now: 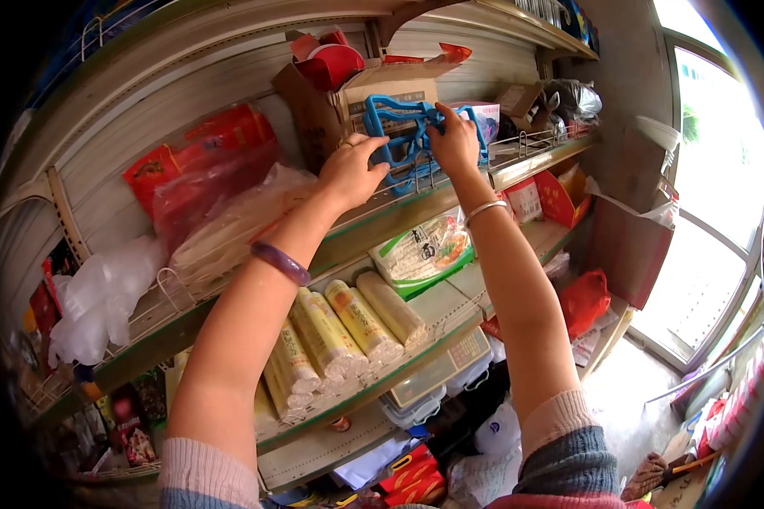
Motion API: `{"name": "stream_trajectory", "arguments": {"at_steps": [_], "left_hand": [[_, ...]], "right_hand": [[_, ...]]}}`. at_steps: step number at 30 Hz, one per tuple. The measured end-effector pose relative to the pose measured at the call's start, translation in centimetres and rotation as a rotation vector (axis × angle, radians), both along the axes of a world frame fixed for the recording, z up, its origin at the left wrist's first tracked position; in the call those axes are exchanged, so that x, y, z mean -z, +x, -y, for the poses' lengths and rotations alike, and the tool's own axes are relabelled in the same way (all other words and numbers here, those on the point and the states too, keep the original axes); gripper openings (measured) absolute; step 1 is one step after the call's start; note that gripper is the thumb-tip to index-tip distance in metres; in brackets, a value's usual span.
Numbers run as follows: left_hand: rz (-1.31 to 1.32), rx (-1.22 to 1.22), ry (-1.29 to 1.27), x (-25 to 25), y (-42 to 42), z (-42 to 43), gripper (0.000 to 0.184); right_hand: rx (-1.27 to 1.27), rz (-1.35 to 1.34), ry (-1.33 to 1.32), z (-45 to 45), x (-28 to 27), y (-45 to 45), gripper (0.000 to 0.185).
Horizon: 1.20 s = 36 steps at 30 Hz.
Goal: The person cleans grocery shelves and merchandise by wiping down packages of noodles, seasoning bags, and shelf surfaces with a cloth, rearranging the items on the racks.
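Observation:
A blue openwork plastic frame [412,140], perhaps several tangled together, stands at the front of the middle shelf behind a low wire rail. My left hand [352,172] pinches its left edge between thumb and fingers. Higher up and to the right, my right hand [454,142] is closed on its top bar. Behind the frame sits an opened cardboard box [386,92] with a red item [329,66] sticking out. The exact kind of the blue thing is hard to make out.
Below lie rolled noodle packs [335,327] and a green-white noodle bag [424,250]. Red packets [197,153] and a white plastic bag [110,288] lie left. A wire rail [539,142] edges the shelf. A glass door [709,170] stands at right.

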<state>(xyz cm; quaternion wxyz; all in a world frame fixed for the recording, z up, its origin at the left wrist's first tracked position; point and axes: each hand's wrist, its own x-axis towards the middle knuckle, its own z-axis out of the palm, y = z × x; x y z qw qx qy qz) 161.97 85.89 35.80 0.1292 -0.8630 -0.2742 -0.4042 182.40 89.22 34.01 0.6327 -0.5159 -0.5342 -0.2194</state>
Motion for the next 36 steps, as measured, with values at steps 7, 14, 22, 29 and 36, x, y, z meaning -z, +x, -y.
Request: {"name": "stream_trajectory", "arguments": {"at_steps": [7,14,22,29,36], "left_hand": [[-0.018,0.012,-0.093,-0.2,-0.1,0.5,0.027],[0.128,0.154,0.026,0.2,-0.5,0.5,0.023],[0.187,0.370,0.186,6.0,-2.5,11.8,0.020],[-0.011,0.124,-0.249,31.7,-16.5,27.6,0.023],[0.097,-0.488,-0.603,41.2,-31.9,43.9,0.015]], "right_hand": [[-0.104,0.121,-0.152,1.3,-0.8,2.0,0.043],[-0.205,-0.083,0.144,2.4,1.3,3.0,0.036],[-0.534,-0.096,0.083,16.1,10.9,-4.4,0.035],[-0.724,-0.051,-0.432,28.9,31.2,-12.7,0.021],[-0.948,-0.326,-1.035,41.7,45.6,-22.5,0.021]]}}
